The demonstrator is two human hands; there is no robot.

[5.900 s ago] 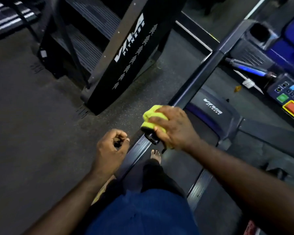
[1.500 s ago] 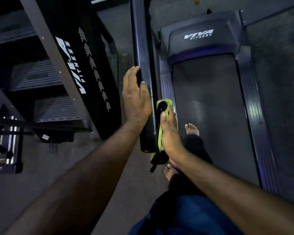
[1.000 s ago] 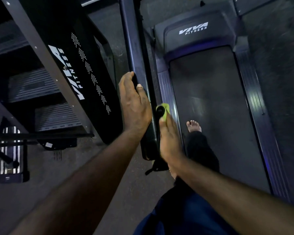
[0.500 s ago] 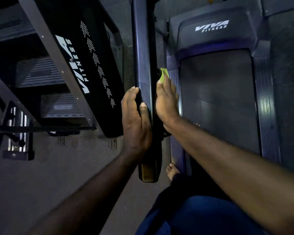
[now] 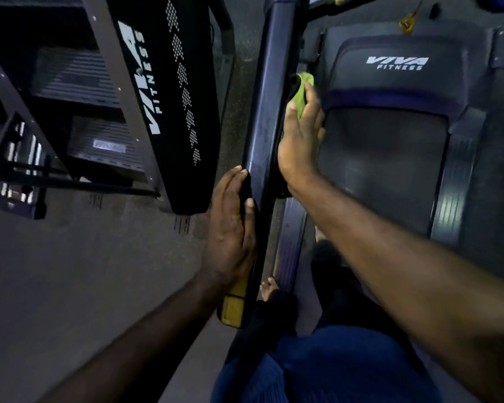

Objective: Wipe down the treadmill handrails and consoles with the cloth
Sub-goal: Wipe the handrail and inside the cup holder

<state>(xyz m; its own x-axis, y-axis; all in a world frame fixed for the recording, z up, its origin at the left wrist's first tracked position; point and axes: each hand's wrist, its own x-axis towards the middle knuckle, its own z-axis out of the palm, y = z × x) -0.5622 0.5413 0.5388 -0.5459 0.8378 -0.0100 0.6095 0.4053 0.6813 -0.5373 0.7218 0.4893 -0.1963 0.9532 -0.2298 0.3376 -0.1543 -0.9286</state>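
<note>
My flat left hand (image 5: 230,228) is pressing one long dark handrail (image 5: 269,71); my flat right hand (image 5: 300,144) is hiding most of one soft yellow-green cloth (image 5: 304,82).

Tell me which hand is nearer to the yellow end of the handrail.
Left. The left hand rests on the handrail beside the yellow end; the right hand presses the cloth farther up.

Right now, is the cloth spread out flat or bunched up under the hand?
Bunched: the cloth shows only as a crumpled green wad past the right hand pressing it to the handrail.
</note>
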